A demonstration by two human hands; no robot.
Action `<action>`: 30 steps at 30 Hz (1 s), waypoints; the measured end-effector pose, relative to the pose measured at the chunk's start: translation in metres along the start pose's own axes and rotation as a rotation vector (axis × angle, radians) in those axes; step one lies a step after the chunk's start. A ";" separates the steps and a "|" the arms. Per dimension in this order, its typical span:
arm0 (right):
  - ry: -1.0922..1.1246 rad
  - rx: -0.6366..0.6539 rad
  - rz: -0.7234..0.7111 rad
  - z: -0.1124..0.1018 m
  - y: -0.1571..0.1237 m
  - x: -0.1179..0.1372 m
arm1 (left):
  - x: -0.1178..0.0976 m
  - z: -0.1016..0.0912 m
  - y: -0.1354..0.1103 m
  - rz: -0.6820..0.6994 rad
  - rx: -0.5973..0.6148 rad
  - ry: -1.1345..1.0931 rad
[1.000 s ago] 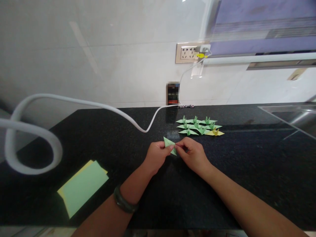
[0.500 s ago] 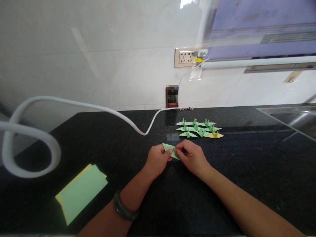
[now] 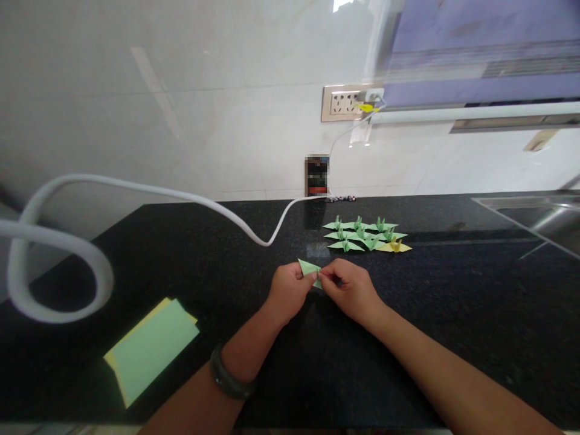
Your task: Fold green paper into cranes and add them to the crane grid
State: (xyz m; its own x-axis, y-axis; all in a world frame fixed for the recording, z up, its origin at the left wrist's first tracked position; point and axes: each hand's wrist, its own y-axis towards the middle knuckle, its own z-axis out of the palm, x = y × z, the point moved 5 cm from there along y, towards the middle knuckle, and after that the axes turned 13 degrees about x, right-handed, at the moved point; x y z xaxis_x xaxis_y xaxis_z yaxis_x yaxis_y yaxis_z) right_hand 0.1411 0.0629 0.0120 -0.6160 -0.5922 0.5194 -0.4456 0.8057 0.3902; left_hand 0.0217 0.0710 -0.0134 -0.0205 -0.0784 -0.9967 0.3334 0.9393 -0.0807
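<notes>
- Green folded paper [image 3: 309, 268] sits between your two hands, just above the black desk [image 3: 453, 314], near its middle.
- Your left hand [image 3: 290, 290] pinches the paper's left part; the fingers are closed on it.
- Your right hand [image 3: 351, 289] meets it from the other side, with the fingers [image 3: 327, 279] narrow and pressed on the paper's right end.
- On your left wrist you wear a dark bracelet [image 3: 226, 380].
- Behind your hands, a group of small paper cranes [image 3: 365, 234] lies on the desk; most are green, and the one at the right end is yellow.
- To your left, flat sheets of green and yellow paper [image 3: 151, 347] lie near the desk edge, well apart from your hands.
- A white cable [image 3: 181, 196] curves over the desk toward a small device [image 3: 317, 175] that leans on the wall.
</notes>
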 end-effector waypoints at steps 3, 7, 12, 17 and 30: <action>-0.059 0.055 -0.051 0.002 0.000 0.004 | 0.003 -0.001 0.000 -0.024 -0.005 -0.003; -0.107 0.093 -0.090 0.004 0.000 0.005 | 0.009 -0.005 0.001 -0.041 -0.030 -0.050; -0.166 0.127 -0.113 0.008 -0.002 0.007 | 0.012 -0.007 0.001 -0.041 -0.009 -0.139; -0.282 0.185 -0.076 0.009 -0.003 0.012 | 0.009 -0.006 0.001 -0.015 0.031 -0.238; -0.410 0.311 -0.023 0.013 -0.004 0.023 | 0.005 -0.010 0.002 0.052 -0.079 -0.253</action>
State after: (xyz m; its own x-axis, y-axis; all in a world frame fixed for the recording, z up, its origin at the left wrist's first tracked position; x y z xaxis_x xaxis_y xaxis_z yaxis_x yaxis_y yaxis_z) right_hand 0.1205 0.0460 0.0124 -0.7804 -0.6075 0.1480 -0.5954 0.7943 0.1209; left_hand 0.0128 0.0757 -0.0189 0.2344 -0.1011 -0.9669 0.2531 0.9666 -0.0397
